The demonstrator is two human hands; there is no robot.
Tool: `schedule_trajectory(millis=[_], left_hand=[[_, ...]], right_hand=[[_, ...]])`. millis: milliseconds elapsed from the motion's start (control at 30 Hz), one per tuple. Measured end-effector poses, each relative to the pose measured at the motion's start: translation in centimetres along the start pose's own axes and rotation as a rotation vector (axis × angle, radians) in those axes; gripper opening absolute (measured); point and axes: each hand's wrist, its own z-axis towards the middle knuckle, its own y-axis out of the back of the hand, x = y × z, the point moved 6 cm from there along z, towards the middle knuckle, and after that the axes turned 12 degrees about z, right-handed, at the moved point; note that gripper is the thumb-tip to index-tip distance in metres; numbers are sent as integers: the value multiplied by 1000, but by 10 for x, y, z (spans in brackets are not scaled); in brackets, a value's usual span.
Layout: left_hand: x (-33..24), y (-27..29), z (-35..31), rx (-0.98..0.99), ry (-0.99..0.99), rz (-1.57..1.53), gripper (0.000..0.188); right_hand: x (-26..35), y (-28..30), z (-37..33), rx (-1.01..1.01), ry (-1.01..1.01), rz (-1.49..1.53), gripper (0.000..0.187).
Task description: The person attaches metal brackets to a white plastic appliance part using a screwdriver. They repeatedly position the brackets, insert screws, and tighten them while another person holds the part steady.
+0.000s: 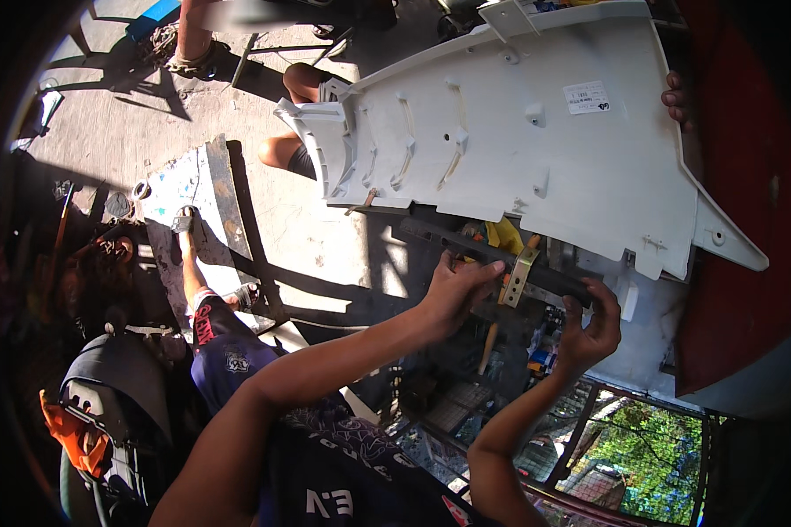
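Observation:
My left hand (455, 294) is closed on a long dark strip (554, 279), with its thumb stretched along it. A gold-coloured metal bracket with holes (518, 277) sits across the strip beside that thumb. My right hand (593, 329) pinches the strip's right end between thumb and curled fingers. Just beyond both hands stands a large white moulded panel (492, 123), its ribbed inner side facing me, with a small label (586, 97). Another person's fingers (675, 101) grip the panel's right edge.
Below the strip are a wooden handle (489, 347) and cluttered tools. At left, a worn board (224, 189) lies on the sunlit concrete floor (299, 228). A dark seat-like item with orange cloth (83, 435) is lower left. A red surface (747, 176) is at right; other people's legs show beyond.

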Motion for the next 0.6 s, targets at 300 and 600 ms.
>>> schedule_trajectory(millis=[300,600], left_hand=[[15,21,23,-91,135,-93,100],[83,100,104,126,-646,544,67]], right_hand=[[-14,13,1,10,39,-109,38],[-19,22,6,10,20,-126,35]])
